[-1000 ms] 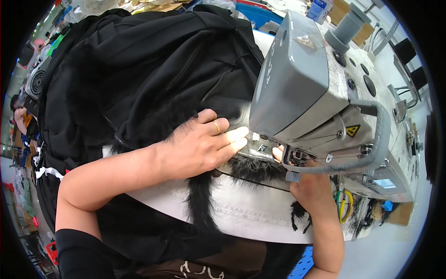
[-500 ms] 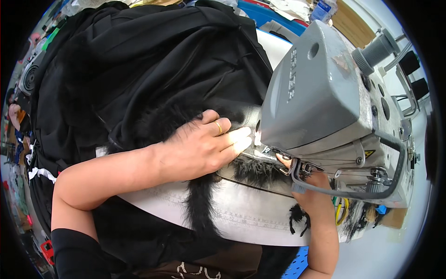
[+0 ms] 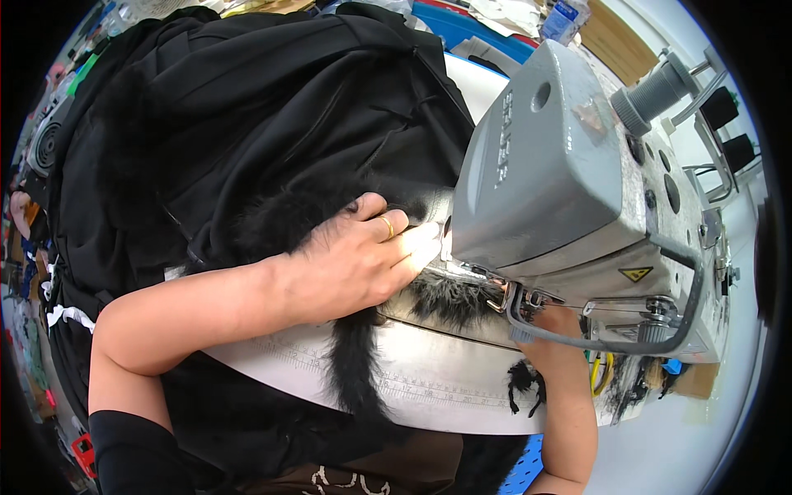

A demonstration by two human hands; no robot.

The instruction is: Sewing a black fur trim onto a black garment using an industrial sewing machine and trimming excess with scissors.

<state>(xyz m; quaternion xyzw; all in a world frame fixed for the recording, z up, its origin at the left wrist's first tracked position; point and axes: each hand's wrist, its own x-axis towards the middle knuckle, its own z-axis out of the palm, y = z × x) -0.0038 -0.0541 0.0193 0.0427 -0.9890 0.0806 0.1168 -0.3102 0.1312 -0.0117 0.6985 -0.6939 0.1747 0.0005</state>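
Note:
My left hand (image 3: 351, 260), with a ring on one finger, bends over black fur trim (image 3: 285, 216) beside the head of a grey sewing machine (image 3: 544, 157). Its fingertips press together on the fabric edge in the machine's bright light; the thumb is hidden. From the far left, a large black garment (image 3: 272, 107) spreads up to the machine. A fur tail (image 3: 355, 371) hangs below the left hand, and a greyish fur edge (image 3: 452, 299) lies by the stitching area. My right hand (image 3: 551, 332) reaches behind the wire guard, its fingers hidden by machine parts.
A pale metal bed with ruler marks (image 3: 445, 404) curves in front of the machine. A blue bin (image 3: 470, 33) and a clear bottle (image 3: 565, 21) stand behind. Yellow-handled scissors (image 3: 605, 373) and black lint lie at the right. Clutter lines the far left.
The whole view has shifted slightly, with the machine now a little further left. A right fingertip that showed beside the metal foot is now hidden. My left hand keeps nearly the same pose.

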